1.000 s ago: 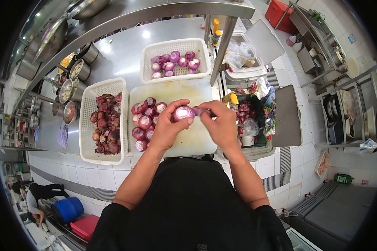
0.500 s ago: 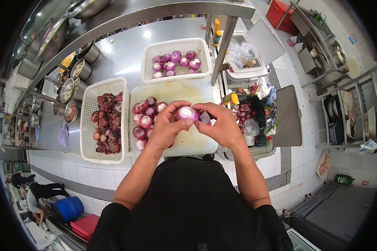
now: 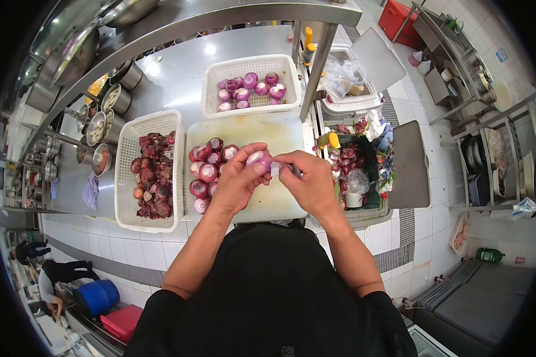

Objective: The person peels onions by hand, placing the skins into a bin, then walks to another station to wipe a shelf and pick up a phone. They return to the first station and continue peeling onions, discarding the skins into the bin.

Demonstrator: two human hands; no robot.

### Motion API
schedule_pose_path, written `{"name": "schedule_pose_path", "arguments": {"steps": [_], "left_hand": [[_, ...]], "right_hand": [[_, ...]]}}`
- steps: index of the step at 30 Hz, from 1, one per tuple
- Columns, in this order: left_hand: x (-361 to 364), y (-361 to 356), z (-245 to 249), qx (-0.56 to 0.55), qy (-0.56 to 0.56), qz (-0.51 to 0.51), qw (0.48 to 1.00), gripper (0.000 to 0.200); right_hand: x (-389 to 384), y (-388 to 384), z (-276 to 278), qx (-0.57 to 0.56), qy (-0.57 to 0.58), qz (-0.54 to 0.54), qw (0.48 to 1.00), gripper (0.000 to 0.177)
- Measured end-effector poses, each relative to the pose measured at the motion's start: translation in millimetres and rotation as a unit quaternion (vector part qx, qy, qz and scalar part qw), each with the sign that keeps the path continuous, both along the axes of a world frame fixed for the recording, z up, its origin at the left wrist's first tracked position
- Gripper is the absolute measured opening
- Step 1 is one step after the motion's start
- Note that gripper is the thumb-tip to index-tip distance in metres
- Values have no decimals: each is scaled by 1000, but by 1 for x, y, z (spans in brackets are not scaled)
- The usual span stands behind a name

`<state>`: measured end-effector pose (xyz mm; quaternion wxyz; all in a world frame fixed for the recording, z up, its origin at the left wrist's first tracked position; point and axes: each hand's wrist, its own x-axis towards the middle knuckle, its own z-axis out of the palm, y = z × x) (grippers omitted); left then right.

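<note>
Over the white cutting board [image 3: 274,205], my left hand [image 3: 237,184] grips a peeled red onion [image 3: 259,159], its pale cut end turned up and to the left. My right hand [image 3: 311,181] is closed around what looks like a small knife [image 3: 276,169], whose pale, flat part meets the onion's right side. The fingers hide most of that tool. Just left of my left hand, several red onions [image 3: 207,172] with trimmed ends are heaped on the board.
A white basket [image 3: 178,128] at left holds dark, unpeeled onions and skins. Behind the board, another white basket [image 3: 250,60] contains peeled onions. A waste bin [image 3: 372,217] with scraps stands at right. A metal shelf post [image 3: 319,71] rises near the board's back right corner.
My left hand has tilted the onion to the left. My right hand has drawn slightly apart from the left, and the tool's pale part now shows against the onion's side.
</note>
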<state>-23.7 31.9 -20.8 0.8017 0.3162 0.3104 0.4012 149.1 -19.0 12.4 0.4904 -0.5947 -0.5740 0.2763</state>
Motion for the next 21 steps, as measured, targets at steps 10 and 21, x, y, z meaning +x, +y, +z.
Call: {"name": "schedule_pose_path", "arguments": {"steps": [10,21], "left_hand": [[-5,0,6,61,40,-19,997,52],[-3,-4,14,144,137,-27,980,54]], "right_hand": [[14,6,-3,-60,56,55,995,33],[4,5,-3,-13,-30,107,994,37]]}}
